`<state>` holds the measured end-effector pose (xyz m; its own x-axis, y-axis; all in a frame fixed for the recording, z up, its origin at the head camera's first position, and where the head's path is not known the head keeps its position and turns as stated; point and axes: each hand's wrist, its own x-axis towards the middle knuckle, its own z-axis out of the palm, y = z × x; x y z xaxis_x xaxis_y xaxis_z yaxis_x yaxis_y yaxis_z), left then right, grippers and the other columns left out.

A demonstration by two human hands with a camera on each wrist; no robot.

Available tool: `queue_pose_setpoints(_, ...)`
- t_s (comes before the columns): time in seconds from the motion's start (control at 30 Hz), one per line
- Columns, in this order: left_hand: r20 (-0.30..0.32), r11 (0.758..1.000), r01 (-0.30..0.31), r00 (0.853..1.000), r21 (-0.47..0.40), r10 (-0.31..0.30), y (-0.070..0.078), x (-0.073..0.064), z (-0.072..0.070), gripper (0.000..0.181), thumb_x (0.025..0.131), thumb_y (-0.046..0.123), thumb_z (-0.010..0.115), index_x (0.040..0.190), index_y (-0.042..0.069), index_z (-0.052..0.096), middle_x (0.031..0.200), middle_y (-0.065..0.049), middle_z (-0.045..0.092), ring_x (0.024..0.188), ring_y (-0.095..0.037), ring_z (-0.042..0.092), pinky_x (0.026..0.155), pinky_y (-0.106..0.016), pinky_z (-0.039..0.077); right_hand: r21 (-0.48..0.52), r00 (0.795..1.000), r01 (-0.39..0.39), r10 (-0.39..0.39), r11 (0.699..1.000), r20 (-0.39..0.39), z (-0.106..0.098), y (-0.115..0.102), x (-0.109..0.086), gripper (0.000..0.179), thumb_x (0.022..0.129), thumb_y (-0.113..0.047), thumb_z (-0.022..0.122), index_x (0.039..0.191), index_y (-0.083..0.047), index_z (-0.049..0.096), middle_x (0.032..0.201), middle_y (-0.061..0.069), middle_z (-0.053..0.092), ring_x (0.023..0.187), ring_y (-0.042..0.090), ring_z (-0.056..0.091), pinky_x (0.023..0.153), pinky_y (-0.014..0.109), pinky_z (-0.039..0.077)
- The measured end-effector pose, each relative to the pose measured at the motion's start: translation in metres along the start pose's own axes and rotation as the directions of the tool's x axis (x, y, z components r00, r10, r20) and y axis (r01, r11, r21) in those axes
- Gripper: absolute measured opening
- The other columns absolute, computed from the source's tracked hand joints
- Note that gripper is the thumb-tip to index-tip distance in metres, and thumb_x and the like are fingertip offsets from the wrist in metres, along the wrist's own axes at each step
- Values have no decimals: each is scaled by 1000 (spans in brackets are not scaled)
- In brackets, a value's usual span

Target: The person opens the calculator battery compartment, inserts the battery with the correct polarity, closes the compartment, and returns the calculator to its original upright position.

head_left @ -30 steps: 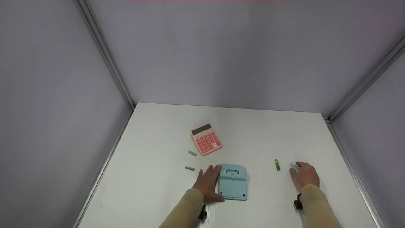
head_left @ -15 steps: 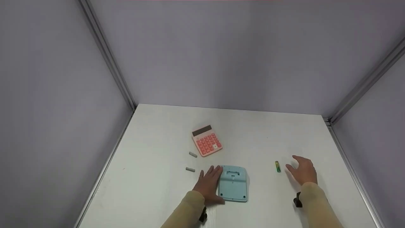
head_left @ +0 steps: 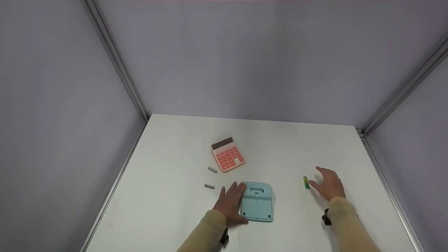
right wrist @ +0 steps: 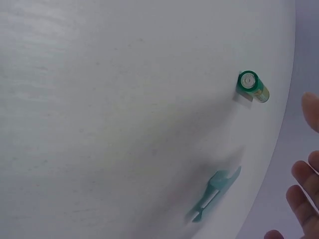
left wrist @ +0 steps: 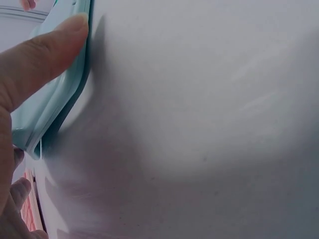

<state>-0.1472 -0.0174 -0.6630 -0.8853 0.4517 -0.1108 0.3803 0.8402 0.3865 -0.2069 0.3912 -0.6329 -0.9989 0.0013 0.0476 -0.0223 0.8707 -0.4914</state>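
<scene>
A light blue calculator (head_left: 257,206) lies face down, with a small outlined recess in the upper part of its back. My left hand (head_left: 230,203) rests along its left side, fingers extended and spread. In the left wrist view the thumb (left wrist: 47,57) lies over its edge. My right hand (head_left: 329,184) hovers with nothing in it, thumb and fingers parted, just right of a green and yellow battery (head_left: 306,182). The right wrist view shows the battery (right wrist: 253,85) and, on the table, a small light blue plastic cover (right wrist: 214,193) that the hand hides from the head view.
A pink calculator (head_left: 228,154) lies face up farther back. Two grey batteries, one nearer the pink calculator (head_left: 212,169) and one lower (head_left: 209,186), lie left of the blue one. Grey walls (head_left: 252,59) enclose the white table (head_left: 168,150) at the back and sides.
My right hand has let go of the blue cover, opened its fingers and shifted left toward the green battery. The left hand and the blue calculator have stayed in place.
</scene>
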Motion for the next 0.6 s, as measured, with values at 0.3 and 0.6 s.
queue_pose_setpoints(0.3,13,1000,14,1000,-12,-14,0,-1,0,131,57,61,84,156,26,6,160,9,10,147,-18,6,117,-52,10,-31,1000,28,-28,999,10,15,-6,1,68,83,-31,75,138,0,49,128,24,54,122,45,44,102,58,36)
queue_pose_setpoints(0.6,-5,1000,10,1000,17,-10,1,0,0,131,55,63,84,156,23,11,160,6,14,147,-21,11,115,-54,14,-67,999,-33,35,997,28,26,-12,1,65,85,-31,74,135,2,51,120,22,60,114,42,49,97,57,41)
